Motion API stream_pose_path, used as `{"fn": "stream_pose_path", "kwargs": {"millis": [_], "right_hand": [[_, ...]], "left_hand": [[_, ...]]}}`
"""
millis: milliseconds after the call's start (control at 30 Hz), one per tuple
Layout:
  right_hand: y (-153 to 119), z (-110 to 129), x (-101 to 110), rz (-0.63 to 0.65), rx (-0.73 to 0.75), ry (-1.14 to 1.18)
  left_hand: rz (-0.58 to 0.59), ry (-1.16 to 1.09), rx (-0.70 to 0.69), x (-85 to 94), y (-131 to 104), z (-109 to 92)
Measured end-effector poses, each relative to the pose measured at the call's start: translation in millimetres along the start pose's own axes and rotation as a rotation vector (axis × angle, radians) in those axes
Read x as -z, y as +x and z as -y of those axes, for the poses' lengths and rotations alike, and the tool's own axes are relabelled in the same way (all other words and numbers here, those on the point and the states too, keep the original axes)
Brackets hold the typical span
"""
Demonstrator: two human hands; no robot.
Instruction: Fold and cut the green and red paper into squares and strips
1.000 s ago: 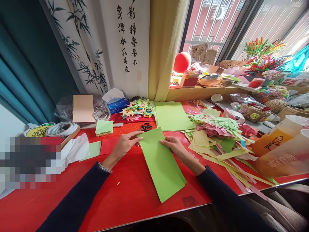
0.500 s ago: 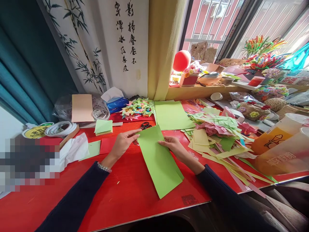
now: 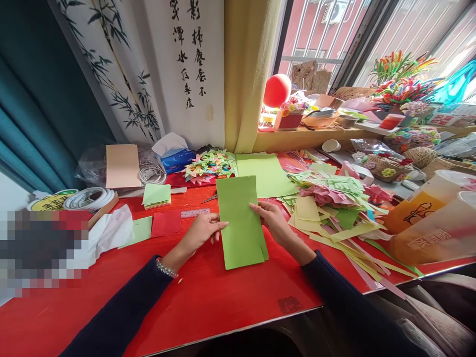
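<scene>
Between my two hands is a tall green paper [image 3: 241, 223], raised over the red table [image 3: 208, 307], with a second layer showing at its lower right edge. My left hand [image 3: 203, 230] pinches its left edge with thumb and fingers. The right edge is gripped by my right hand [image 3: 273, 220], thumb in front. Behind the paper lies a larger green sheet [image 3: 266, 173]. Dark scissors [image 3: 210, 198] are partly hidden by the held paper. A patterned ruler strip [image 3: 195, 213] and a red paper square [image 3: 166, 224] lie left of it.
Paper strips and scraps [image 3: 327, 198] spread at the right, beside two drink cups [image 3: 435, 228]. A pile of folded paper pieces [image 3: 210, 166], a blue tissue pack [image 3: 177, 159], a green paper stack [image 3: 156, 195] and tape rolls [image 3: 89, 198] stand at the back left.
The green paper has turned more upright and risen. My left hand has moved from its top corner down to the left edge. The ruler strip now shows.
</scene>
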State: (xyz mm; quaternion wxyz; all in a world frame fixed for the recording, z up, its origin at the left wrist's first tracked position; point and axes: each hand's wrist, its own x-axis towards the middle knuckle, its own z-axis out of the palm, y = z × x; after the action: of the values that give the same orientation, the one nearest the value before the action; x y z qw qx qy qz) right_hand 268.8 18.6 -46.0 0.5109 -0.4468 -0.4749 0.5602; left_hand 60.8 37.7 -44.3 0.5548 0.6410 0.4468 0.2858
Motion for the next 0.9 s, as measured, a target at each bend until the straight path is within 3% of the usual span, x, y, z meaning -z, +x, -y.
{"fn": "stream_pose_path", "kwargs": {"millis": [200, 400, 900], "right_hand": [[-3.1, 4.0, -2.9, 0.164, -0.063, -0.047], [-5.0, 9.3, -7.4, 0.191, -0.082, -0.100], [0.7, -4.5, 2.1, 0.178, -0.076, -0.142]], "left_hand": [[-0.148, -0.096, -0.075, 14.1, 3.0, -0.8], [-0.210, -0.170, -0.069, 20.0, 3.5, -1.7], [-0.149, -0.200, -0.066, 27.0, 5.2, -2.1]]}}
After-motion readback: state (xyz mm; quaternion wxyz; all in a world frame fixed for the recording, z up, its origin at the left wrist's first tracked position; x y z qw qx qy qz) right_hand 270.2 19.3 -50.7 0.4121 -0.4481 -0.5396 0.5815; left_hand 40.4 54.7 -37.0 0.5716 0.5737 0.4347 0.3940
